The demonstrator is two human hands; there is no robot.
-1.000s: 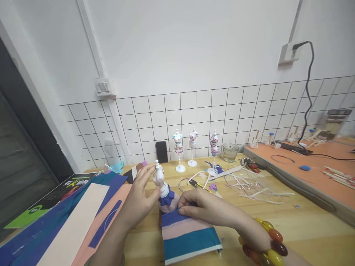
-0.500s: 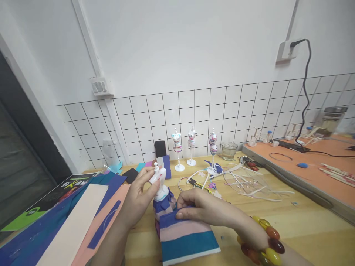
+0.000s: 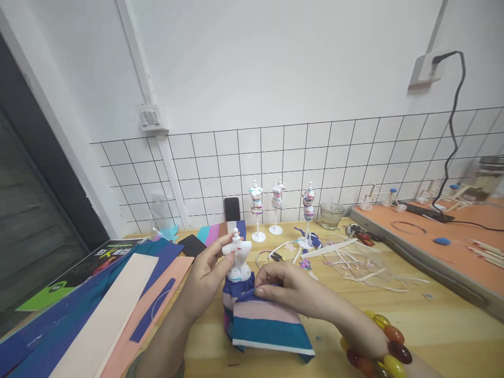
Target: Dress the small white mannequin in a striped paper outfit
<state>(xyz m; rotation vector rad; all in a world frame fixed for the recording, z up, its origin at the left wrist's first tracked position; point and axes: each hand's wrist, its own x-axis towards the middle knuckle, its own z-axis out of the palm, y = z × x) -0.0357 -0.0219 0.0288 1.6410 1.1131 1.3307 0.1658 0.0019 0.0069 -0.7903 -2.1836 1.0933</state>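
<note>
Holding a dress form (image 3: 240, 257) and pinching striped cloth (image 3: 270, 332) at its waist

The left hand (image 3: 209, 272) has its thumb and fingers closed on the form's shoulder; the right hand (image 3: 289, 289), just beside it, grips the cloth's upper edge between thumb and curled fingers. The form looks upright between them, its white bust bare. The work seems part done: gathered cloth (image 3: 230, 299) already wraps the waist on the left hand's side, while the striped cloth juts out loose below the right hand, its lower edge free. How the back is fastened cannot be seen.

Left of the left hand lie a pale strip (image 3: 118, 299) and a blue strip (image 3: 144, 326). Past both hands, a phone (image 3: 232, 209) leans by the wall, near three white forms (image 3: 256, 205). Beyond the right hand lie ribbons (image 3: 331, 248), with an orange board (image 3: 444, 257) farther right.
</note>
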